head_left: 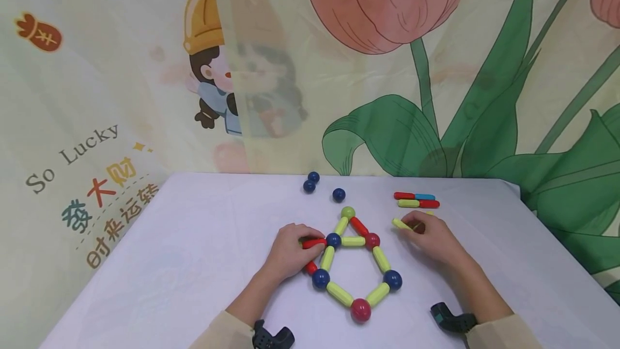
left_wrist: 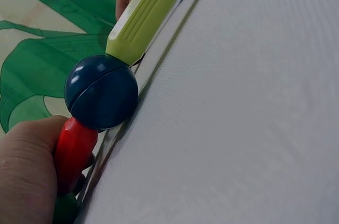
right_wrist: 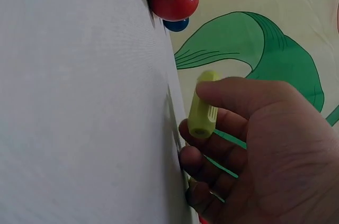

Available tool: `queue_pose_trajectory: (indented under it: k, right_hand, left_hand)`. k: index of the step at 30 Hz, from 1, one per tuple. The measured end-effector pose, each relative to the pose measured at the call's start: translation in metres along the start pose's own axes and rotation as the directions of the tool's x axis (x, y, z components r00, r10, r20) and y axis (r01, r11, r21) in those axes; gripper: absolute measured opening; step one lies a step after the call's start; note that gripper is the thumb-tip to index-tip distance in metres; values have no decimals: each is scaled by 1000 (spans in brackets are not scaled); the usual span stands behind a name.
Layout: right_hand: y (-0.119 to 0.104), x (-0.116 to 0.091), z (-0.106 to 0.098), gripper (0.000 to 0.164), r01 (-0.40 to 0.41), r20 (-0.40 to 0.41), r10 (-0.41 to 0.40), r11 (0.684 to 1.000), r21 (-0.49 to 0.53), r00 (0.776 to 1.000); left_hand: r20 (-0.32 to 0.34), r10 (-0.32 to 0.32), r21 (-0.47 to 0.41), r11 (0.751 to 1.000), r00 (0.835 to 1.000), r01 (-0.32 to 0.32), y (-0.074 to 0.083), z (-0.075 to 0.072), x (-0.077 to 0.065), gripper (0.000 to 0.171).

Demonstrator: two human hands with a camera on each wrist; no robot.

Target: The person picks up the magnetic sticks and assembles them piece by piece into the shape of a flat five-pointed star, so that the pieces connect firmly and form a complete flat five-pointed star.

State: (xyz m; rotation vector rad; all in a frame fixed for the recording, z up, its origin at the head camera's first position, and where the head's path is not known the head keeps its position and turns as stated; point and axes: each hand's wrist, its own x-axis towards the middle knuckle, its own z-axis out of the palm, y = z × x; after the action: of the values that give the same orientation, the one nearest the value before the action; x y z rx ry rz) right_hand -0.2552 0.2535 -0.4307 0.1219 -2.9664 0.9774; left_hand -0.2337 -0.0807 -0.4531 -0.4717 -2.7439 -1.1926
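- Resting on the white surface [head_left: 145, 295], a frame [head_left: 353, 241] of balls and sticks is seen in the head view.
- A red stick [head_left: 314, 244] is pinched by the left hand [head_left: 290, 249], with its end touching a blue ball [head_left: 333, 239] on the frame's left side.
- A yellow-green stick [head_left: 400, 223] is pinched by the right hand [head_left: 433, 236], to the right of the frame and apart from it.
- Loose blue balls [head_left: 339, 195] and spare sticks [head_left: 418, 204] are seen farther back.
- In the left wrist view, the red stick is gripped along its side; the hand's far side is hidden.
- In the right wrist view, the yellow-green stick is pinched near its middle, and both ends are left bare.
- The sticks seem light, hard and a bit slippery; they are best held by the middle. The frame may bend where it is joined, so it should be steadied by a ball.
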Motion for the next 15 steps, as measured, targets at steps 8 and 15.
queue_pose_trajectory:
  k: [8,15]
  right_hand:
    - [-8,-5,0,24,42,189,-50,998,45,981]
    - [-13,-8,-1,25,93,235,-107,993,71,966]
  left_hand:
    - [-9,-2,1,1000,1000,2,1,0,-1,20]
    - [-12,4,-6,1000,1000,-4,1,0,-1,20]
